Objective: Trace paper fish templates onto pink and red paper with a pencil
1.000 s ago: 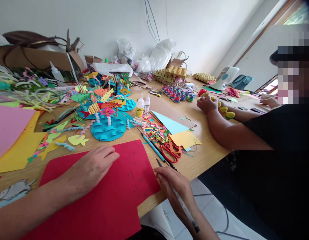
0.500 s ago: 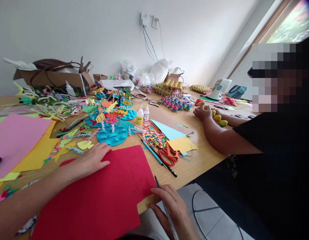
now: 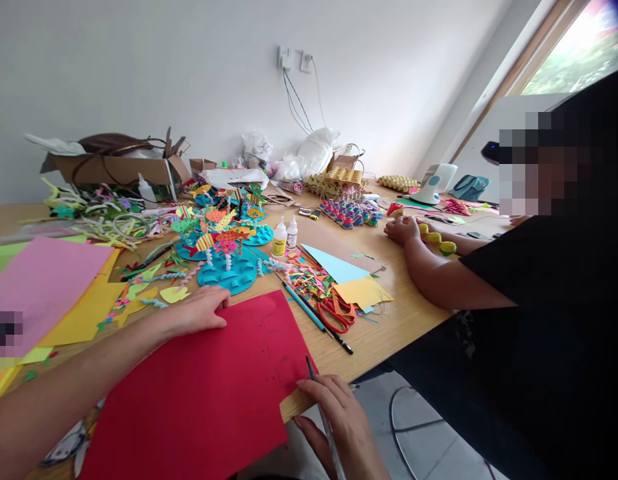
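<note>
A large sheet of red paper (image 3: 203, 387) lies at the table's near edge, partly overhanging it, with a notch at its right side and faint dark marks near its upper right. My left hand (image 3: 201, 310) rests on the sheet's far left edge, palm down and fingers loosely extended. Between the thumb and fingers of my right hand (image 3: 339, 413) is a slim dark pencil (image 3: 325, 420), its pointed end upward by the paper's right edge. Just beyond my left hand stands a blue round base (image 3: 229, 275) carrying colourful paper fish (image 3: 223, 233).
Red-handled scissors (image 3: 336, 315), a blue pencil (image 3: 305, 307), paper scraps (image 3: 309, 277) and two glue bottles (image 3: 279, 239) lie ahead. Pink paper (image 3: 53, 280) is at left. To the right, a co-worker's hands (image 3: 403, 230) hold a yellow-green strip of cups (image 3: 433, 238).
The camera view has tilted slightly upward. Both hands keep the same hold, and the red paper appears shifted slightly right in view.
</note>
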{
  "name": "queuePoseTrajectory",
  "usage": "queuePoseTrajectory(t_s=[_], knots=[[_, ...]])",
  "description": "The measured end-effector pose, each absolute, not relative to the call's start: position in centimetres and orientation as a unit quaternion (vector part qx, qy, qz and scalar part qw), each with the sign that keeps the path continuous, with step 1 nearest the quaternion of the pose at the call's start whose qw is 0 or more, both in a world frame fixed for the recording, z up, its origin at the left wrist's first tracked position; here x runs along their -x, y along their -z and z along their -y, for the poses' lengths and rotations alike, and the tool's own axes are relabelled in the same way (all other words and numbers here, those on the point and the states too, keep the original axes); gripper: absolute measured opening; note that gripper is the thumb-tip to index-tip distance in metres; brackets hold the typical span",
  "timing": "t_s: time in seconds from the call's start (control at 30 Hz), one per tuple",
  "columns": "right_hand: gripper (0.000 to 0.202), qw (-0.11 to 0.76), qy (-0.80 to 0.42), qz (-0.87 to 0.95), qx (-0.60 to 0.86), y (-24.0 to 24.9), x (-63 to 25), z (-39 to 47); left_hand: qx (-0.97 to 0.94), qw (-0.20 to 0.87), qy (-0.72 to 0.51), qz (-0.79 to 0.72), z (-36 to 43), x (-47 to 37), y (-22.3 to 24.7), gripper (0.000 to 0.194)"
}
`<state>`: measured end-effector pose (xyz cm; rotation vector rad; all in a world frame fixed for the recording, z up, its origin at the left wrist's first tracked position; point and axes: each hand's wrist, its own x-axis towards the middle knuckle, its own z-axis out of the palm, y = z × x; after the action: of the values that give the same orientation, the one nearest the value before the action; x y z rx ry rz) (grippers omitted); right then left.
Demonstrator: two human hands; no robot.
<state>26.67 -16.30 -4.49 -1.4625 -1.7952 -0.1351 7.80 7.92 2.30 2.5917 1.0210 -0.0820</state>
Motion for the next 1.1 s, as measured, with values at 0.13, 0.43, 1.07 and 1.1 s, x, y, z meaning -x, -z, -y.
queuePoseTrajectory(t_s=[0.13, 0.43, 1.07, 1.1], knots=[[0.022, 0.399, 0.067, 0.711, 0.575, 4.1, -26.6, 16.3, -0.905, 0.238, 0.019, -0.352, -8.2, -8.1, -2.2, 0.012], [0.021, 0.524, -0.019, 0.566, 0.636, 4.3, -27.2, 17.4, -0.810, 0.470, -0.045, -0.347, -6.4, -6.9, -6.4, 0.052], [0.036, 0.668, -0.274, 0.296, 0.625, 1.3, -27.6, 17.9, -0.402, 0.784, -0.397, -0.258, 2.2, -6.5, -5.7, 0.046], [0.036, 0.657, -0.255, 0.313, 0.637, 0.8, -28.2, 17.7, -0.391, 0.792, -0.397, -0.251, 2.5, -6.4, -5.6, 0.050]])
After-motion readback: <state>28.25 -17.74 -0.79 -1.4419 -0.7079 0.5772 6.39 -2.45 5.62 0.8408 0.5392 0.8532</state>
